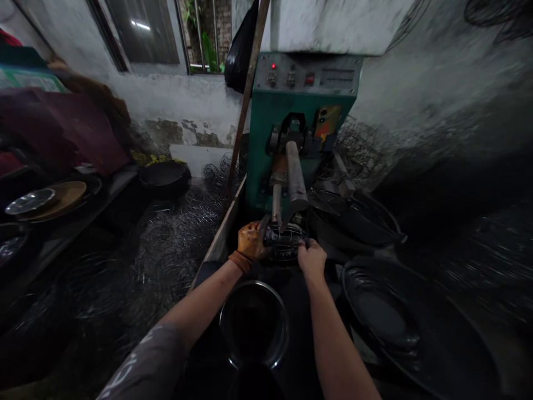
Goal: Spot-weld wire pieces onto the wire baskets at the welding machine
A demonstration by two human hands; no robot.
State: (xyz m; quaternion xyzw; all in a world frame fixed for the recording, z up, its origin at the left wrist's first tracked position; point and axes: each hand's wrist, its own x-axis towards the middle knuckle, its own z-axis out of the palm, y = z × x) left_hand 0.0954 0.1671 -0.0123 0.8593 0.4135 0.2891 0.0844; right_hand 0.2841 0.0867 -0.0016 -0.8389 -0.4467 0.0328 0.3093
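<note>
My left hand [252, 240], in an orange work glove with dark fingertips, is closed on the left side of a round wire frame [286, 242]. Bare, my right hand [312, 256] pinches the right side of the same frame. The frame sits just under the electrode arms of a green spot-welding machine [266, 111]. Its thick upper arm [296, 175] and thinner lower arm [277, 203] point toward me, and the lower one reaches the frame. Dim light hides the exact contact. Below my hands lies a round metal-rimmed pan [255, 322], dark inside.
Tangled wire frames [166, 244] heap up on the left floor. Dark pans [378, 311] with rings in them stand at the right, and another basin [353, 219] is beside the machine. A leaning pole [245, 105] rises left of the machine. A bench with dishes [62, 200] stands far left.
</note>
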